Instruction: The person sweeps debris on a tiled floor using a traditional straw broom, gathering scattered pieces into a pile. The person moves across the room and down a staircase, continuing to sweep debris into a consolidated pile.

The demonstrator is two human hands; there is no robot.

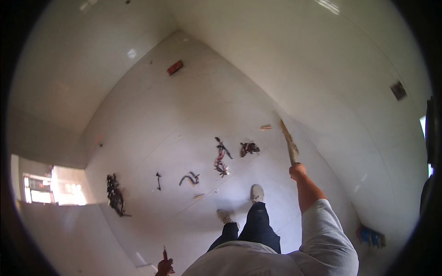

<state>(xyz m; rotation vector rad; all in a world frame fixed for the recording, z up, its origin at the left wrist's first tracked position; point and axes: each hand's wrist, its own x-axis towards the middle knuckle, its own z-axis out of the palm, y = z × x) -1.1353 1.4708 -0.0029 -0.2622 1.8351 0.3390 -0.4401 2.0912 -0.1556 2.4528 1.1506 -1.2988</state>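
My right hand (298, 170) reaches forward with its fingers wrapped round the near end of a long, rough piece of wood (290, 140). The wood is brownish and narrows toward its far end, close to the foot of the right wall. Low in the picture, my left hand (164, 267) is closed round a red-handled tool (165, 254) with a thin tip pointing away from me. Its exact kind is too small to make out. A short light wood offcut (266, 127) lies on the floor left of the long piece.
Across the pale floor lie a dark red-and-black heap (221, 158), a dark bundle (249, 149), a curved grey piece (189, 179), a small dark tool (159, 181) and a black pile (115, 195). A red box (175, 67) sits near the far corner. White walls rise around.
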